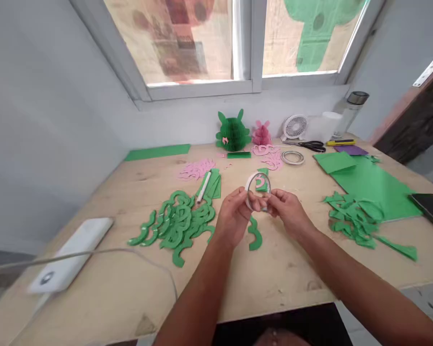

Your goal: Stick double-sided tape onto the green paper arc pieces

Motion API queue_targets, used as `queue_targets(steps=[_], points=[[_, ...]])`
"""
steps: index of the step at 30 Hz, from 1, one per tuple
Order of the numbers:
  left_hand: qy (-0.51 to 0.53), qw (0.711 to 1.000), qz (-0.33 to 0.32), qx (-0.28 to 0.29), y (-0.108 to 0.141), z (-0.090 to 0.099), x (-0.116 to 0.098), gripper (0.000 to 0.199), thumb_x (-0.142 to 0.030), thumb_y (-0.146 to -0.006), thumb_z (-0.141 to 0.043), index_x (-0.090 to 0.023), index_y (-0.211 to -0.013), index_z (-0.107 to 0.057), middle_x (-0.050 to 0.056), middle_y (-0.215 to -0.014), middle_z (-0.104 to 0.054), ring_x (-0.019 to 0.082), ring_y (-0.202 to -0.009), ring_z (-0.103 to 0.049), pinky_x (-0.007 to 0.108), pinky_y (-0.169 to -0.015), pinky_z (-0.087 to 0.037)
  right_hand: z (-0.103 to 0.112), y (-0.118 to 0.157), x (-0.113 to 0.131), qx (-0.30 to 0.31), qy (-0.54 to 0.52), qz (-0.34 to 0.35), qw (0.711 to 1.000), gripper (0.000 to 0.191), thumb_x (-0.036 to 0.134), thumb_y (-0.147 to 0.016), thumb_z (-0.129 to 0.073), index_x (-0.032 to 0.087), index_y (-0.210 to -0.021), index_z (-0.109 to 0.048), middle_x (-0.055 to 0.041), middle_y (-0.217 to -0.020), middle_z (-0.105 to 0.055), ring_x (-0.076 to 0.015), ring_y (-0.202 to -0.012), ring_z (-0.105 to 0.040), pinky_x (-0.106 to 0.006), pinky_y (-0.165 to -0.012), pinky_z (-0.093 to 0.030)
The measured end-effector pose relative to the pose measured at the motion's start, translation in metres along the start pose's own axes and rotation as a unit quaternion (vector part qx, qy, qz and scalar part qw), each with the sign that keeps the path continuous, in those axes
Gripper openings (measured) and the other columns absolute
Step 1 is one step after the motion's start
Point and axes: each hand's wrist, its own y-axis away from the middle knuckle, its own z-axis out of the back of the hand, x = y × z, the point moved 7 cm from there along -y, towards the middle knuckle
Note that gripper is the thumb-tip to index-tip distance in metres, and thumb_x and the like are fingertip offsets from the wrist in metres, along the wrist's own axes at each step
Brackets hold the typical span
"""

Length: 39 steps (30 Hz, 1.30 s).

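Note:
A roll of white tape (250,181) is held upright above the table between my two hands. My left hand (235,211) grips its left side with the fingers closed. At its lower right edge, my right hand (284,209) pinches the roll. Through the ring I see a small pink cutout (260,181) over a green paper piece. Just below the hands lies a single wavy green cutout (254,235). To the left is a pile of similar green cutouts (180,218), beside a white pen (204,186) resting on green strips.
Green scraps (357,218) and green sheets (386,185) lie at the right, near a dark phone (431,209). Behind are a second tape roll (292,157), scissors (312,145), a white fan (295,127) and green and pink honeycomb figures (233,133). A cable (130,250) crosses the left front.

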Motion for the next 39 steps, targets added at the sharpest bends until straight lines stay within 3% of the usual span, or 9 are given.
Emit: queue_targets(steps=[3, 8, 15, 20, 24, 29, 39], points=[[-0.018, 0.999, -0.017, -0.038, -0.005, 0.010, -0.003, 0.016, -0.030, -0.080, -0.056, -0.015, -0.079, -0.063, 0.000, -0.057, -0.058, 0.018, -0.070, -0.062, 0.034, -0.077, -0.047, 0.004, -0.001, 0.004, -0.028, -0.002, 0.008, 1.000, 0.034, 0.048, -0.066, -0.069, 0.018, -0.065, -0.055, 0.0057, -0.051, -0.049, -0.0078, -0.046, -0.041, -0.021, -0.046, -0.031], [-0.051, 0.992, -0.037, -0.112, -0.007, 0.021, -0.007, 0.023, -0.029, -0.076, -0.061, -0.014, -0.093, -0.065, -0.001, -0.056, -0.060, 0.014, -0.060, -0.060, 0.032, -0.073, -0.049, 0.009, -0.002, 0.010, -0.041, 0.061, 0.054, 0.996, 0.029, 0.044, -0.070, -0.067, 0.017, -0.067, -0.056, 0.0047, -0.054, -0.049, -0.0092, -0.050, -0.043, -0.023, -0.049, -0.033], [-0.065, 0.982, -0.030, -0.176, -0.005, 0.028, -0.007, 0.026, -0.027, -0.074, -0.064, -0.012, -0.095, -0.066, -0.001, -0.053, -0.059, 0.012, -0.055, -0.057, 0.027, -0.066, -0.049, 0.010, -0.005, 0.005, -0.022, 0.131, 0.083, 0.988, 0.027, 0.043, -0.076, -0.061, 0.017, -0.073, -0.058, 0.0028, -0.058, -0.050, -0.0102, -0.052, -0.043, -0.023, -0.050, -0.034], [-0.143, 0.967, -0.044, -0.206, -0.004, 0.034, -0.008, 0.028, -0.028, -0.074, -0.062, -0.011, -0.096, -0.068, -0.002, -0.049, -0.057, 0.010, -0.051, -0.053, 0.024, -0.062, -0.046, 0.013, -0.001, 0.018, -0.061, 0.180, 0.142, 0.971, 0.024, 0.039, -0.078, -0.059, 0.016, -0.084, -0.062, -0.0013, -0.070, -0.059, -0.0110, -0.055, -0.049, -0.023, -0.050, -0.039], [-0.226, 0.951, -0.046, -0.207, -0.003, 0.031, -0.009, 0.026, -0.028, -0.075, -0.060, -0.012, -0.093, -0.071, -0.005, -0.043, -0.051, 0.008, -0.046, -0.048, 0.021, -0.056, -0.041, 0.011, 0.009, 0.038, -0.093, 0.262, 0.245, 0.929, 0.018, 0.031, -0.083, -0.055, 0.018, -0.091, -0.064, -0.0049, -0.083, -0.065, -0.0138, -0.065, -0.056, -0.025, -0.054, -0.043], [-0.271, 0.942, -0.030, -0.194, -0.002, 0.025, -0.007, 0.027, -0.029, -0.074, -0.060, -0.011, -0.091, -0.071, -0.006, -0.042, -0.045, 0.007, -0.042, -0.042, 0.019, -0.045, -0.033, 0.001, 0.024, 0.054, -0.103, 0.358, 0.366, 0.853, 0.013, 0.020, -0.086, -0.051, 0.019, -0.092, -0.063, -0.0053, -0.079, -0.065, -0.0157, -0.069, -0.058, -0.027, -0.059, -0.045], [-0.335, 0.931, -0.015, -0.147, -0.001, 0.022, 0.003, 0.026, -0.034, -0.077, -0.058, -0.013, -0.087, -0.070, -0.006, -0.047, -0.045, 0.006, -0.041, -0.036, 0.018, -0.040, -0.028, -0.007, 0.034, 0.061, -0.137, 0.473, 0.454, 0.743, 0.011, 0.015, -0.087, -0.052, 0.018, -0.083, -0.062, -0.0051, -0.075, -0.067, -0.0166, -0.072, -0.059, -0.027, -0.066, -0.044]])
